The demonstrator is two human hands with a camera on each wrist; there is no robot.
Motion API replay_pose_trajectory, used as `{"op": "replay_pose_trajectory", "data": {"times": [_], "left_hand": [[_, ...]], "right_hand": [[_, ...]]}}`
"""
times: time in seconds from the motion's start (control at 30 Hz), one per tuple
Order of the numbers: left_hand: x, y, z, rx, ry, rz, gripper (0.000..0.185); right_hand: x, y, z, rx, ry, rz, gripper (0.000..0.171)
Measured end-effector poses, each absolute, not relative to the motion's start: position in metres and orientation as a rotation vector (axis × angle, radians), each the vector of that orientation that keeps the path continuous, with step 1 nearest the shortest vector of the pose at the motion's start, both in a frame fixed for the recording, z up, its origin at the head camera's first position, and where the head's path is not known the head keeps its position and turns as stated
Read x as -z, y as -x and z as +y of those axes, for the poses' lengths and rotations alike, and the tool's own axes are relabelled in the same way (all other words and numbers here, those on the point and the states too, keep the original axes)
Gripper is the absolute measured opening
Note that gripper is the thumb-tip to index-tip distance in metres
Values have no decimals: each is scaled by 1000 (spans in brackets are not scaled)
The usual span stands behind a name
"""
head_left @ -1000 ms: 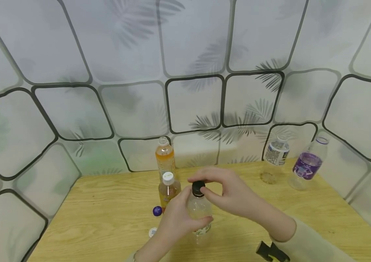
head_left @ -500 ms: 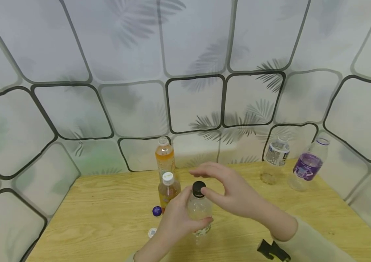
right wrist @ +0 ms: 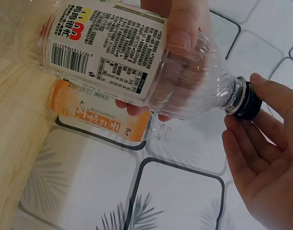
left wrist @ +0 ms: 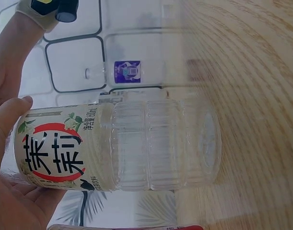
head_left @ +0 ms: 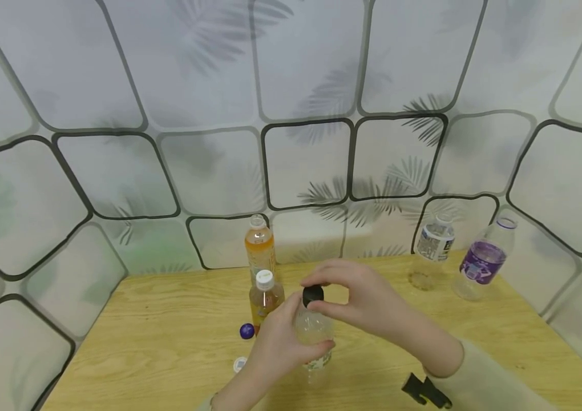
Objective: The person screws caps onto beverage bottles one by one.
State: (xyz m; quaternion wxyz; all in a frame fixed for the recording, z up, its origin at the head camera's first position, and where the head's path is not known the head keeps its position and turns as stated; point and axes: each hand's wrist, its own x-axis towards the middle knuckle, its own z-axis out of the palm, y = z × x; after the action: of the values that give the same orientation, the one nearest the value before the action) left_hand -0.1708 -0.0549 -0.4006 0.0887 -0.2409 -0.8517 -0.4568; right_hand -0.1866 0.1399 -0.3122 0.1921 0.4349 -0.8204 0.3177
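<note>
A clear plastic bottle with a cream label stands upright on the table, its base at the wood in the left wrist view. Round its upper body my left hand grips, thumb on the near side. At the neck, a black cap is pinched between the thumb and fingers of my right hand. The cap looks slightly tilted over the bottle's mouth. The label faces the left wrist camera, below that thumb. Just left of the left hand is a white-capped bottle of amber drink, its lower part partly hidden.
Behind stands an uncapped bottle of orange drink. A blue cap and a white cap lie left of my left hand. Two uncapped bottles, one white-labelled and one purple-labelled, stand back right near the patterned wall.
Half a second ago my right fingers were raised off the cap with the thumb beside it. They have closed onto the cap again, which now leans slightly. The left hand stays put.
</note>
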Motion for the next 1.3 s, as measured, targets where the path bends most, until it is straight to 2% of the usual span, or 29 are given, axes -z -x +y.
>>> {"op": "replay_pose_trajectory", "data": {"times": [0.2, 0.4, 0.7, 0.87, 1.1, 1.3], "left_hand": [[400, 171, -55, 1362, 714, -2543, 69], [399, 173, -55, 1355, 699, -2548, 68], [400, 172, -55, 1333, 710, -2553, 83], [400, 172, -55, 1337, 712, -2547, 77], [399, 171, -55, 1380, 684, -2560, 72], [400, 172, -54, 1367, 685, -2558, 69]], "right_hand": [[313, 186, 137, -769, -1160, -2282, 33], [304, 187, 149, -756, -1360, -2336, 50], [307, 197, 154, -876, -1547, -2315, 49], [307, 197, 157, -915, -1478, -2361, 40], [307, 191, 147, -715, -1233, -2399, 35], [306, 186, 146, -675, -1270, -2385, 42]]}}
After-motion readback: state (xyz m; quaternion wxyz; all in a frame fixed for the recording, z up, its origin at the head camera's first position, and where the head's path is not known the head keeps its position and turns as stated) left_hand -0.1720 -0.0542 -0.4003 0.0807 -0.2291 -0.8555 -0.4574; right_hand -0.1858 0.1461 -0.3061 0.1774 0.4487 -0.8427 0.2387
